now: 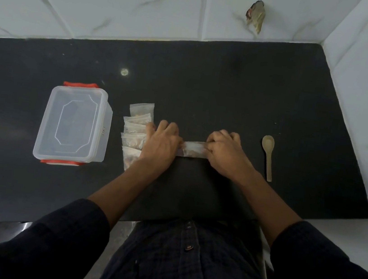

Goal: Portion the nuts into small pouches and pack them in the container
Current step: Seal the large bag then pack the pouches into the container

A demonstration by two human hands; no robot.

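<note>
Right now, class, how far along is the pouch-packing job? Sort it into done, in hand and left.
Done: several filled pouches lie in an overlapping row on the counter. In hand: the left hand and right hand pinch the ends of one more pouch, seemingly sealing it. Left: nothing is packed yet; the container stands with its lid on, apart from the row. The spoon lies idle.

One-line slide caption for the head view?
Both hands pinch a nut pouch beside filled pouches and a lidded container.

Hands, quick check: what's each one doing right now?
Left hand: fingers pinching the left end of the small clear plastic pouch of nuts.
Right hand: pinching its right end.
</note>
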